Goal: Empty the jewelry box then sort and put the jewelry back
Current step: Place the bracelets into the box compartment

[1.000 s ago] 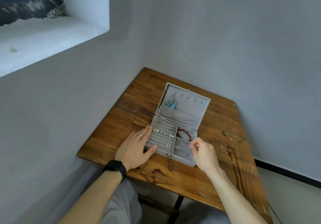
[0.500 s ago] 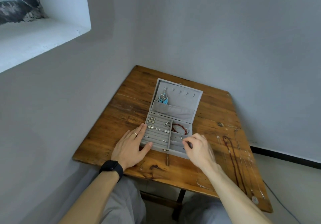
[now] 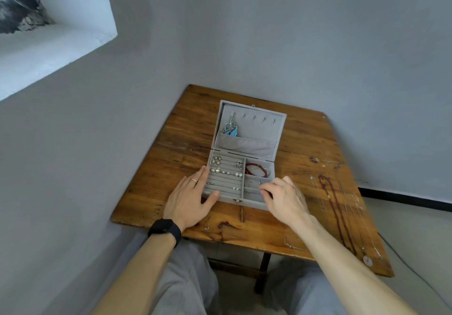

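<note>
- My right hand [image 3: 286, 197] has its fingers [image 3: 267, 189] curled down over the small front-right compartments. I cannot tell if the tips pinch a piece or only hover there.
- My left hand [image 3: 188, 199] lies flat with its fingers straight along the left wall of the jewelry box [image 3: 252, 202] and the thumb against the front edge, steadying it.
- The box sits open mid-table with its lid upright. The ridged rows on the left hold pearl earrings [image 3: 220, 169], and a red bracelet [image 3: 255, 170] coils in the back-right compartment.
- A blue feather earring [image 3: 230, 129] hangs from a hook in the lid.
- Long necklaces [image 3: 335, 207] lie stretched on the wooden table [image 3: 305, 143], well to the right of the box.
- With so much inside, I judge emptying is only partly done.
- Next I need a fine fingertip pinch on one small item, lifted straight out without snagging the velvet and carried to the bare wood, while my left hand keeps the box from sliding.
</note>
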A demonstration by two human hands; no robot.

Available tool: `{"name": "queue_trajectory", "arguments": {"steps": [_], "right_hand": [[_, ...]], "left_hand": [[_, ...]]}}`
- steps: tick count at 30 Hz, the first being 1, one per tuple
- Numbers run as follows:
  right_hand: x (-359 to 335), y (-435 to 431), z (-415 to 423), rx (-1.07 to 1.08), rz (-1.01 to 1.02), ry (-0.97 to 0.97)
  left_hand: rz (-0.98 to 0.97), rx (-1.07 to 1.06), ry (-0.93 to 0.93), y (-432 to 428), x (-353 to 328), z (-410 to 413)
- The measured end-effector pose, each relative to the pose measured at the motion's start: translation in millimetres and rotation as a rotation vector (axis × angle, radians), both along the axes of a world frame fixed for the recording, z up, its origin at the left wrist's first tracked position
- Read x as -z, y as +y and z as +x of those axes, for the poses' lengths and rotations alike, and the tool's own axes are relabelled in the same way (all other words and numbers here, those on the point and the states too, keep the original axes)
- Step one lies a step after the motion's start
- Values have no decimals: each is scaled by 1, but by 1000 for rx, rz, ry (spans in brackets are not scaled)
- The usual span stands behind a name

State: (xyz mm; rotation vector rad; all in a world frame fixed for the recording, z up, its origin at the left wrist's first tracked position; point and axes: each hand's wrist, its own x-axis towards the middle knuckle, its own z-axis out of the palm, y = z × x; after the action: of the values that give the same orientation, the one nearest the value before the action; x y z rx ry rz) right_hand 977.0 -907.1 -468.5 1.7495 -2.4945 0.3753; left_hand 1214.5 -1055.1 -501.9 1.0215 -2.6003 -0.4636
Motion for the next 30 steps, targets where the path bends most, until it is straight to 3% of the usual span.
{"name": "queue_trajectory", "arguments": {"steps": [15,30], "right_hand": [[-4,0,6,50,-19,-53],[-11,-4,7,-48,13,-125]], "left_hand": [[10,-11,-29,1,-5,-1],[20,-46,-45,7,-11,-1]]}}
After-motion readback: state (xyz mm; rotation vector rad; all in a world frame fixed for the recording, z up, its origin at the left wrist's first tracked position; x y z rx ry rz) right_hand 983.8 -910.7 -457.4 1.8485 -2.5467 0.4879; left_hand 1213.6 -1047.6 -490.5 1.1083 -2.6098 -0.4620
